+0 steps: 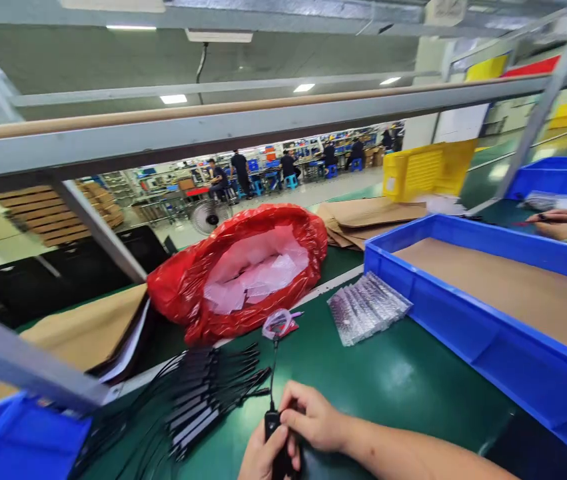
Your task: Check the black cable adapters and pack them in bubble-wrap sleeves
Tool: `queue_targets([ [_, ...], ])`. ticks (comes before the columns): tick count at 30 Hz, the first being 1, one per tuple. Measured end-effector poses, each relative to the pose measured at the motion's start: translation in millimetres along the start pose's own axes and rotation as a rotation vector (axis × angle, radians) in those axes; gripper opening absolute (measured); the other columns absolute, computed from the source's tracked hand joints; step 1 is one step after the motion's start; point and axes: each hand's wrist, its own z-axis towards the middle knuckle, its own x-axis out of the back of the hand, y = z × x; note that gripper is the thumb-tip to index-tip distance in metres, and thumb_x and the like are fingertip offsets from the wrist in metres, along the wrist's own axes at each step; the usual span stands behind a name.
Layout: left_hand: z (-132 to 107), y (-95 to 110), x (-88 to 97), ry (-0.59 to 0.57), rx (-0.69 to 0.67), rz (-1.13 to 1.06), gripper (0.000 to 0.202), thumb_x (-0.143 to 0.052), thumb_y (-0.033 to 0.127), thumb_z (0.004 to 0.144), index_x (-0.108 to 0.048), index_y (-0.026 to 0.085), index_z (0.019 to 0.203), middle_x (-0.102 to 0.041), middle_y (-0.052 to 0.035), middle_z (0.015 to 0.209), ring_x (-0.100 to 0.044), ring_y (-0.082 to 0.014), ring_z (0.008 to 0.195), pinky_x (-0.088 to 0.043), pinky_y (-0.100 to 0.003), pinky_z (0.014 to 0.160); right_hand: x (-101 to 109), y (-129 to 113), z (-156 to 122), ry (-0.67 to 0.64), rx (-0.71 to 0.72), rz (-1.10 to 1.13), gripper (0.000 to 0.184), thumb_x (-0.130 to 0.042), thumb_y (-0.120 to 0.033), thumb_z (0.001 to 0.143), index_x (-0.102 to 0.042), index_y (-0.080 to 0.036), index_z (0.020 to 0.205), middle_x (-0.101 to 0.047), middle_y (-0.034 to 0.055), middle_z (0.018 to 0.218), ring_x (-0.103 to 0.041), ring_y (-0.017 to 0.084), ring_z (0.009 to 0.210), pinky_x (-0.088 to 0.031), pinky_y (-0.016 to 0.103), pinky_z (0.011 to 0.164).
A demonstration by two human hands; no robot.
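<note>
My left hand is wrapped around a small black box-shaped device with a cable, its thumb lying along the front. Curled against the device's right side, my right hand has its thumb and forefinger pressed together there. A thin black cable runs up from the device's top towards a clear-and-purple coil on the green table. To the left lies a row of similar black devices with cables. The lower end of the held device is partly hidden by my fingers.
A red plastic bag holds white-pink pouches. Flat bubble-wrap bags lie against a long blue bin lined with brown cardboard. Another blue bin stands at lower left. Another person's hands are at far right.
</note>
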Motion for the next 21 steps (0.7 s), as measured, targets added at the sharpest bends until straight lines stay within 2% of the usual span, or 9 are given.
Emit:
queue_targets([
  [1,-0.6,2.2,-0.5,-0.024,0.030,-0.011,0.044,-0.068,0.054,0.058,-0.052,0.013,0.058,-0.054,-0.0004,0.040,-0.035,-0.0033,0.027,-0.025,-0.016,0.028,0.3,0.4,0.5,-0.018,-0.018,0.066,0.031,-0.049,-0.049,0.078,-0.037,-0.020,0.081,-0.045,-0.0080,0.050,-0.047,0.009,0.040,-0.035,0.019,0.041],
  [3,-2.6,6.9,-2.2,-0.023,0.042,-0.017,0.042,-0.069,0.052,0.059,-0.051,0.014,0.066,-0.055,0.0009,0.043,-0.038,-0.0046,0.028,-0.022,-0.015,0.026,1.2,1.3,2.2,0.029,-0.003,0.084,0.035,-0.054,-0.051,0.074,-0.040,-0.019,0.075,-0.044,-0.0075,0.051,-0.045,0.008,0.042,-0.033,0.018,0.042],
  [6,-7.2,13.4,-5.1,-0.009,0.022,0.013,0.039,-0.069,0.047,0.062,-0.048,0.016,0.072,-0.054,0.0024,0.045,-0.049,-0.0084,0.036,-0.025,-0.013,0.026,2.6,0.5,3.5,0.110,0.033,0.051,0.036,-0.060,-0.048,0.072,-0.043,-0.017,0.064,-0.042,-0.0064,0.054,-0.038,0.005,0.046,-0.030,0.018,0.045],
  [8,-10.3,16.7,-6.3,-0.030,0.012,0.036,0.037,-0.066,0.046,0.065,-0.047,0.015,0.073,-0.053,0.0033,0.044,-0.050,-0.0084,0.038,-0.026,-0.013,0.027,3.2,-1.8,3.4,0.096,0.010,0.077,0.037,-0.062,-0.047,0.072,-0.044,-0.016,0.063,-0.041,-0.0065,0.053,-0.036,0.004,0.046,-0.028,0.018,0.044],
  [10,-12.8,18.5,-7.2,-0.056,0.015,0.053,0.034,-0.063,0.044,0.067,-0.048,0.015,0.075,-0.052,0.0042,0.044,-0.050,-0.0076,0.037,-0.025,-0.012,0.027,3.6,-4.5,3.3,0.076,-0.031,0.151,0.036,-0.066,-0.046,0.069,-0.048,-0.015,0.068,-0.042,-0.0069,0.053,-0.035,0.004,0.044,-0.026,0.018,0.043],
  [13,-14.9,17.2,-9.4,-0.102,0.077,0.094,0.032,-0.061,0.041,0.068,-0.047,0.015,0.080,-0.053,0.0051,0.045,-0.050,-0.0074,0.035,-0.023,-0.012,0.027,5.9,-8.5,4.5,0.080,-0.083,0.351,0.042,-0.069,-0.045,0.066,-0.053,-0.015,0.090,-0.040,-0.0089,0.052,-0.030,0.003,0.041,-0.024,0.018,0.041],
  [15,-15.2,14.2,-11.2,-0.128,0.126,0.125,0.031,-0.061,0.039,0.067,-0.044,0.017,0.078,-0.054,0.0054,0.045,-0.051,-0.0078,0.033,-0.022,-0.012,0.026,11.2,-11.6,6.3,0.147,-0.082,0.467,0.042,-0.070,-0.044,0.066,-0.054,-0.015,0.092,-0.034,-0.0101,0.048,-0.025,0.003,0.040,-0.022,0.018,0.040],
  [17,-14.9,11.0,-12.5,-0.132,0.152,0.146,0.030,-0.061,0.038,0.065,-0.041,0.018,0.074,-0.053,0.0056,0.045,-0.050,-0.0077,0.033,-0.021,-0.013,0.026,20.6,-16.2,8.5,0.268,-0.048,0.529,0.036,-0.071,-0.042,0.065,-0.056,-0.014,0.082,-0.031,-0.0100,0.046,-0.024,0.003,0.039,-0.020,0.019,0.040],
  [21,-13.2,9.8,-12.3,-0.068,0.140,0.176,0.028,-0.062,0.037,0.064,-0.043,0.018,0.071,-0.053,0.0058,0.046,-0.049,-0.0066,0.035,-0.022,-0.012,0.027,43.9,-29.5,12.5,0.481,0.038,0.554,0.033,-0.076,-0.037,0.059,-0.059,-0.014,0.076,-0.033,-0.0088,0.047,-0.026,0.004,0.040,-0.019,0.019,0.039],
])
